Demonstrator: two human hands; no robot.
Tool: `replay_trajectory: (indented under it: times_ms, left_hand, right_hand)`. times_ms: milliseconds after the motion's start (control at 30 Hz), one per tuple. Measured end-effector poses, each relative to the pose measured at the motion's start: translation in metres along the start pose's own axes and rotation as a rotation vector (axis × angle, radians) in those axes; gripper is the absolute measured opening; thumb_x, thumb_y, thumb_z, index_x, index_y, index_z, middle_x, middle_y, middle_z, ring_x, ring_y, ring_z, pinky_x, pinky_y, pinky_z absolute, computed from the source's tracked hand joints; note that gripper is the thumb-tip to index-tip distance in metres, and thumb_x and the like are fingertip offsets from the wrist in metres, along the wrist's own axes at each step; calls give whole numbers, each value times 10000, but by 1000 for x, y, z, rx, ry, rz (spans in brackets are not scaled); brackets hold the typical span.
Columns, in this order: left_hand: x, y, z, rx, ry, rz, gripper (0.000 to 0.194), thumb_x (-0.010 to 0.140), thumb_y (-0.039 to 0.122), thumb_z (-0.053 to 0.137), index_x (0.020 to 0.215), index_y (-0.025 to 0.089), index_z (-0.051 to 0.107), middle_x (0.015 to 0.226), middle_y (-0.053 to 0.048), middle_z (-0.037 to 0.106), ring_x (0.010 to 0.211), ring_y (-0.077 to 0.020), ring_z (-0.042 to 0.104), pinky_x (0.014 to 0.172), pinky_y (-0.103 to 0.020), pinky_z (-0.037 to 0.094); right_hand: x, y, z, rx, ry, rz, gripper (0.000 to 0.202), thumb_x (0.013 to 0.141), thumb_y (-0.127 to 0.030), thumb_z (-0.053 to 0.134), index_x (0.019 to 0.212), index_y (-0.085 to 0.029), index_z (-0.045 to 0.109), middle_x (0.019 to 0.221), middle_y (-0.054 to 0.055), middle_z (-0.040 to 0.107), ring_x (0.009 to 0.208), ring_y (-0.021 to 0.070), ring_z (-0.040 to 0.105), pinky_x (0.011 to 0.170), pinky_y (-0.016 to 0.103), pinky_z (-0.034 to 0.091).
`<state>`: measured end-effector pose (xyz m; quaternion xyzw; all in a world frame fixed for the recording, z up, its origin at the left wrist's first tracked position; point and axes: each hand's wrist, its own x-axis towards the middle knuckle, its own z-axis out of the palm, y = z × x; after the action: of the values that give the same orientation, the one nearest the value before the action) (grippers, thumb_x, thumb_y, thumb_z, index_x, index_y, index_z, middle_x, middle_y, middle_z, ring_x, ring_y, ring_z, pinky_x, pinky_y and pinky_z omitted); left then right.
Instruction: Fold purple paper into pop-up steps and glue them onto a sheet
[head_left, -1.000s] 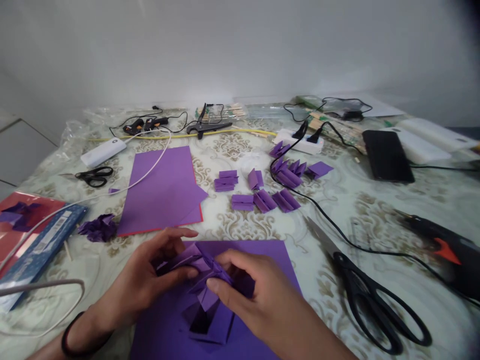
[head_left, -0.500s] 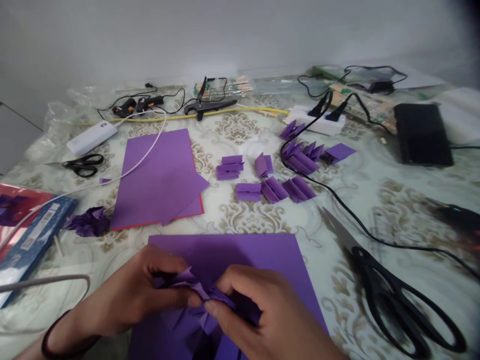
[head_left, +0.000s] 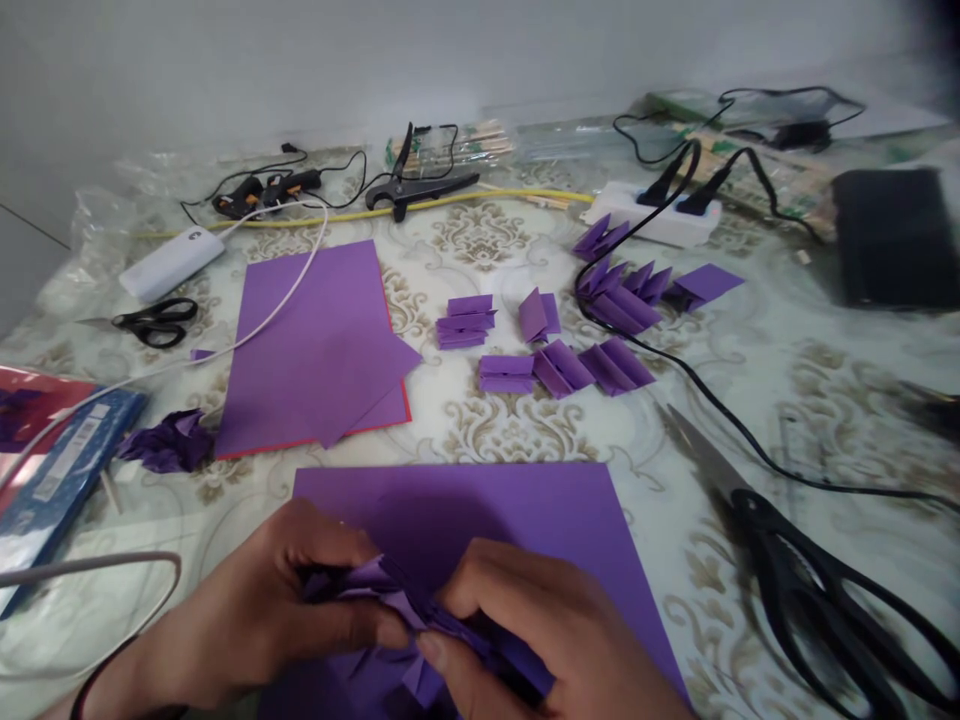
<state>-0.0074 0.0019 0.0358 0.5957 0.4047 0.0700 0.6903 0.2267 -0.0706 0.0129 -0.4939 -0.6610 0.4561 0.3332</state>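
A folded, crumpled piece of purple paper is pinched between both hands at the lower middle of the view. My left hand is closed on its left side, thumb and fingers on either face. My right hand grips its right end between thumb and forefinger. Beneath them lies a large purple sheet flat on the table. More purple pieces show below my fingers, partly hidden. To the right rest big black-handled scissors.
Several pleated purple paper pieces lie beyond the sheet. Purple sheets over red and a crumpled purple clump lie left, near small scissors. Glue guns, pliers-like cutters and a power strip stand behind; a black cable crosses the right.
The view has shifted slightly, so table things sit higher and more spread out. Both hands keep hold of the purple paper, with only a slight shift of the fingers.
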Motion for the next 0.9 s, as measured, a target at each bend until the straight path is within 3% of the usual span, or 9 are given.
replay_trajectory:
  times_ms: [67,167,333,433,600,733,900]
  left_hand:
    - [0,-1,0,3,9,-20,288,911,411,845,760,169,801,642,33,540,621,-110,390,573,-221,371]
    - [0,1,0,3,12,-19,275,918,368,833,739,169,765,641,46,489,632,-106,363,575,-219,347]
    - [1,5,3,21,1,-82,473,960,384,752,624,181,489,619,68,325,603,-93,266,533,-240,240]
    - [2,5,7,50,-9,-88,482,959,355,707,617,198,406,612,74,265,583,-91,222,509,-252,209]
    - [4,2,10,77,9,-76,469,948,365,703,621,207,407,621,75,240,581,-95,209,496,-254,207]
    - [3,1,10,121,41,-58,472,933,349,717,614,206,399,630,76,243,595,-98,211,508,-248,219]
    - [4,1,9,89,3,-45,489,952,390,724,620,202,419,626,77,260,594,-99,217,509,-238,234]
  right_hand:
    - [1,0,1,6,-4,15,183,907,-135,682,784,-242,600,699,-33,647,610,132,578,611,261,441]
    - [3,-3,-1,32,-20,40,168,907,-163,696,769,-239,638,703,-27,680,617,136,616,609,261,461]
    - [8,-11,-14,158,37,128,81,969,-222,710,990,-255,781,890,-22,814,821,152,774,741,234,559]
    - [11,-11,-16,176,51,133,110,951,-176,727,917,-259,791,848,-42,806,770,132,758,717,220,556]
    - [12,-4,-11,84,39,84,193,990,-154,678,818,-238,709,794,-36,742,735,127,697,684,241,510]
    - [11,-4,-9,-45,-31,11,178,1040,-139,550,895,-233,597,883,5,695,848,164,679,757,288,502]
    - [10,-8,-11,-82,-130,36,202,1101,-180,389,950,-240,510,920,28,624,858,188,631,778,335,501]
